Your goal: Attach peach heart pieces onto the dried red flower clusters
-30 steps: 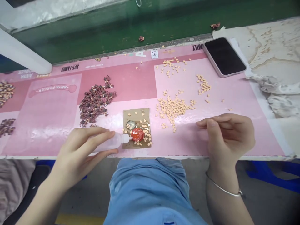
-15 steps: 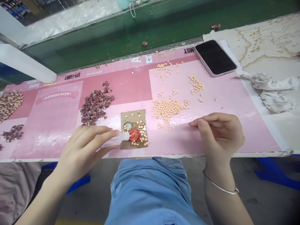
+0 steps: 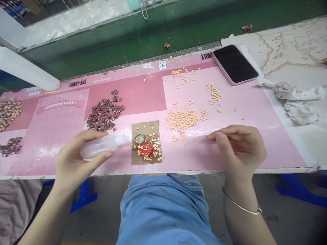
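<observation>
Nearest to us, at six o'clock, lay the lap of a blue garment, cut off by the bottom of the view. At eight o'clock the left hand had its fingers and thumb wrapped around a translucent plastic squeeze bottle, which hid part of the pink printed mat. The bottle's tip, at about ten o'clock, blurred into the glare, so we could not make out its end. At four o'clock, the right hand, with a metal bangle on its wrist, had its thumb and forefinger closed together; we could not tell whether they pinched anything tiny.

At twelve o'clock, just beyond the bottle tip, lay a glue-shiny cardboard square bearing a red round cap, a crown cap and small peach hearts. Farther out, a heap of peach hearts lay at one o'clock and dark red dried flowers at eleven. A phone lay face up at two o'clock, beside crumpled cloth.
</observation>
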Available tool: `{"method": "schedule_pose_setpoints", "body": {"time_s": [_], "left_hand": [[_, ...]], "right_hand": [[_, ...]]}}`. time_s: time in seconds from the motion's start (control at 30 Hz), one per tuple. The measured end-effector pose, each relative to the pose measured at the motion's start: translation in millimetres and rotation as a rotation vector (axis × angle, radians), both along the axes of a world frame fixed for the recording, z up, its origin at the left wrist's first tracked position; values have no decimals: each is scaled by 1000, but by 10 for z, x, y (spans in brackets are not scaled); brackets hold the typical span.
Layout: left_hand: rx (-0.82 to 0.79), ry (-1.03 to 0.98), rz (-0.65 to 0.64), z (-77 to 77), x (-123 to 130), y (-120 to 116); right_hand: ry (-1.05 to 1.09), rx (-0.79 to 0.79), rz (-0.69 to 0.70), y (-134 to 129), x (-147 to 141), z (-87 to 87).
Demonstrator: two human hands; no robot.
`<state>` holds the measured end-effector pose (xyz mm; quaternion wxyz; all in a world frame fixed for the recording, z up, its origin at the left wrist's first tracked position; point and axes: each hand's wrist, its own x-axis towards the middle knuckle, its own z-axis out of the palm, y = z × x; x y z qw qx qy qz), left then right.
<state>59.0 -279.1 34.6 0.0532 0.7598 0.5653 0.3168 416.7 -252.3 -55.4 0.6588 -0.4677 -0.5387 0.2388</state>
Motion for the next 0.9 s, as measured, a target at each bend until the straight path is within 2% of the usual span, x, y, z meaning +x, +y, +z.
{"method": "schedule_pose_setpoints", "body": {"time_s": [0.1,0.2,0.33,0.63,0.9], "left_hand": [[-11,-24,-6,-28,-12,30],[-69,-18,-152,12,76,34],[-38,85,-287,62,178,30],[30,173,-361,71,155,49],[10,169,-354,98,193,37]], "right_hand": [[-13,-35,-19,-1,-7,5],[-16,-66,-28,-2,-14,13],[-12,-61,-45,1,-24,24],[-25,-73,-43,10,-25,28],[-32,-66,-32,3,-15,36]]}}
